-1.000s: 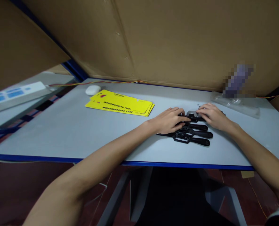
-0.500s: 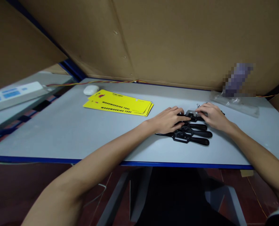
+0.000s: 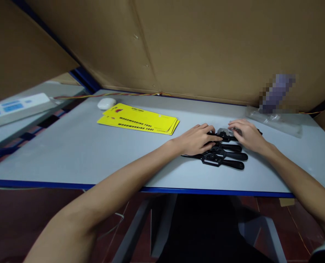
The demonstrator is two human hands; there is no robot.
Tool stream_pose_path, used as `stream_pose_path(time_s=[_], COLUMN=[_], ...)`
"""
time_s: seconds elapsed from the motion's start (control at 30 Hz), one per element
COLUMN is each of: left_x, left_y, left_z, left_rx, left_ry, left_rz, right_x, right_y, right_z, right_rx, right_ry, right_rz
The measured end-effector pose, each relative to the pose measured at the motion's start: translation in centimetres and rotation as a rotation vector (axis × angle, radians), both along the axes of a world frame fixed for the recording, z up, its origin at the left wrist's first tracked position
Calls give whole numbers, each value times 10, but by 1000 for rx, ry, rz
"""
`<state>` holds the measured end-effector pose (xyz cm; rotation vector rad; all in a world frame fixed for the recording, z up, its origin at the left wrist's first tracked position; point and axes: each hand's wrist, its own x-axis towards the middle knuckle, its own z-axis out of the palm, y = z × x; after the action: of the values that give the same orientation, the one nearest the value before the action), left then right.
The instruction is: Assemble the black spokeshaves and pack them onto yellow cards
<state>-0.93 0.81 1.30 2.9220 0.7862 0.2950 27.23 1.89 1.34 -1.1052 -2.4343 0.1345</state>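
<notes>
Several black spokeshaves lie side by side on the table, the nearest spokeshave (image 3: 212, 158) with its handle pointing right. My left hand (image 3: 196, 139) is closed on the farthest spokeshave (image 3: 225, 136), fingers over its left side and body. A grey metal blade plate (image 3: 223, 130) shows at that tool's middle. Just right of the plate, my right hand (image 3: 246, 134) is bent over the tool's right handle, thumb and fingertips pinched together. What the pinch holds is too small and covered to name.
Yellow cards (image 3: 140, 120) printed "woodworking tool" are stacked left of my hands. Behind them sits a white rounded case (image 3: 106, 103). Clear plastic bags (image 3: 277, 122) lie at back right, by a blurred purple object (image 3: 277, 93). A power strip (image 3: 16, 109) is at far left.
The fingertips of my right hand have shifted slightly, and a shiny bit that stuck out beyond them is now less visible. My left hand and the spokeshaves stay put.
</notes>
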Motion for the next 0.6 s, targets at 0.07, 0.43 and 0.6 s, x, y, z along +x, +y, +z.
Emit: stream_pose_path(time_s=[0.07, 0.43, 0.6], left_x=[0, 0, 0], left_y=[0, 1, 0], left_z=[0, 2, 2], left_rx=[3, 7, 7], left_ry=[-1, 9, 6], left_rz=[-1, -10, -1], right_x=[-1, -9, -9], right_y=[0, 1, 2], right_z=[0, 1, 5], right_rx=[-29, -86, -129], right_ry=[-20, -108, -77], right_rz=[-11, 80, 62])
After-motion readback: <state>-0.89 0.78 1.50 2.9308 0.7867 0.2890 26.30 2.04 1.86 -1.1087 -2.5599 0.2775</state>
